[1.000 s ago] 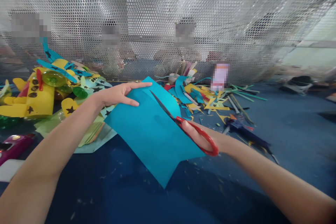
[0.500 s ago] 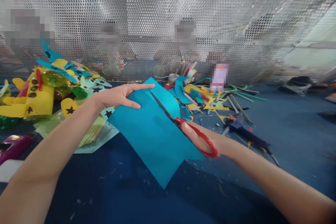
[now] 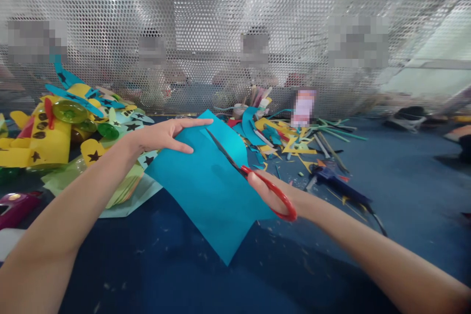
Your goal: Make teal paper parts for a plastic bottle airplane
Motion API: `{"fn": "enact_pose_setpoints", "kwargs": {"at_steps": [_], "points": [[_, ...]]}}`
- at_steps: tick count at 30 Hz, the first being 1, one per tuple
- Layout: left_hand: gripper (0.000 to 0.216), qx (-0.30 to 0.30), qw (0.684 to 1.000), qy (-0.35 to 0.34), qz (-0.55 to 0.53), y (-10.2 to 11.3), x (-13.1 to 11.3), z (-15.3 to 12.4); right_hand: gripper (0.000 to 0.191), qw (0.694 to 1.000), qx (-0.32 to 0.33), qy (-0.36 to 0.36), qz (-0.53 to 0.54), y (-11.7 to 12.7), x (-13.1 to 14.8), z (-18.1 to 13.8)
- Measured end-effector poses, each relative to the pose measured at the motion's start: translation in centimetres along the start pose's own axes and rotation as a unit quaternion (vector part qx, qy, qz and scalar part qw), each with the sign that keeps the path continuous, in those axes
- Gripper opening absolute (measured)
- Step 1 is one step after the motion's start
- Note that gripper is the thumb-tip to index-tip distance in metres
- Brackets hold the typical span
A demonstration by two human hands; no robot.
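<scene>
My left hand (image 3: 164, 135) holds the upper left edge of a teal paper sheet (image 3: 204, 189) lifted above the dark blue table (image 3: 154, 265), thumb under, fingers stretched over the top. My right hand (image 3: 274, 194) grips red-handled scissors (image 3: 257, 179). Their dark blades run up and left across the sheet toward its top corner, close to my left fingertips. Part of the right hand's fingers sit inside the red loop.
A pile of yellow, green and teal star-marked paper crafts (image 3: 69, 122) lies at the left. Paper scraps and strips (image 3: 294, 140) litter the middle back, with a blue glue gun (image 3: 334, 179) beside them. A perforated metal screen (image 3: 235, 34) stands behind, with people beyond it.
The view shifted slightly; both hands, the sheet and the scissors drifted a little left. The blades stay in the sheet near its top corner.
</scene>
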State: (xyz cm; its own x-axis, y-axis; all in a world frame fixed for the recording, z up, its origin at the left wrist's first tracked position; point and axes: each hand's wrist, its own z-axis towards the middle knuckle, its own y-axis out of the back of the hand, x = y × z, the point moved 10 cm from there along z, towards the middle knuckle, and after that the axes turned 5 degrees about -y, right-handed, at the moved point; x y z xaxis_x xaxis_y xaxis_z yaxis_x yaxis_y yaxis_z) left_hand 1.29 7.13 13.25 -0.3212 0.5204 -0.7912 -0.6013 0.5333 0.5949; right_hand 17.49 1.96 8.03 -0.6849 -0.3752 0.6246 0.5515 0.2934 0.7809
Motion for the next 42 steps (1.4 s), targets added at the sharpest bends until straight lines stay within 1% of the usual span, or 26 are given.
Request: {"fn": "enact_pose_setpoints", "kwargs": {"at_steps": [3,11,17,20,24,30,33,37,42], "points": [[0.074,0.001,1.0,0.006,0.008,0.1,0.2,0.0,0.043,0.999,0.043,0.005,0.004,-0.8,0.2,0.0],[0.075,-0.004,1.0,0.014,-0.011,0.1,0.3,0.0,0.053,0.998,0.052,0.003,0.024,-1.4,-0.8,0.3],[0.074,-0.006,1.0,-0.004,-0.011,0.1,0.0,0.0,0.058,0.998,0.048,0.006,0.036,-1.3,-0.7,0.3],[0.074,-0.01,1.0,0.005,-0.017,0.2,0.1,-0.1,0.059,0.998,0.046,-0.004,0.031,-1.2,-0.6,0.3],[0.074,-0.011,0.999,0.014,-0.027,0.1,0.2,-0.1,0.056,0.999,0.044,-0.023,0.011,-1.1,-0.7,0.3],[0.076,-0.005,0.999,0.016,-0.043,0.0,0.2,-0.2,0.058,0.998,0.05,-0.019,0.014,-1.3,-0.6,0.4],[0.074,-0.014,0.999,0.009,-0.032,0.2,0.0,-0.2,0.059,0.999,0.045,-0.023,0.016,-1.2,-0.5,0.4],[0.073,-0.013,1.0,0.004,-0.01,0.3,0.0,-0.2,0.056,0.999,0.041,-0.035,-0.007,-1.2,-0.4,0.4],[0.074,-0.012,1.0,0.003,0.0,0.4,0.0,-0.2,0.054,0.999,0.039,-0.025,-0.008,-1.1,-0.3,0.5]]}}
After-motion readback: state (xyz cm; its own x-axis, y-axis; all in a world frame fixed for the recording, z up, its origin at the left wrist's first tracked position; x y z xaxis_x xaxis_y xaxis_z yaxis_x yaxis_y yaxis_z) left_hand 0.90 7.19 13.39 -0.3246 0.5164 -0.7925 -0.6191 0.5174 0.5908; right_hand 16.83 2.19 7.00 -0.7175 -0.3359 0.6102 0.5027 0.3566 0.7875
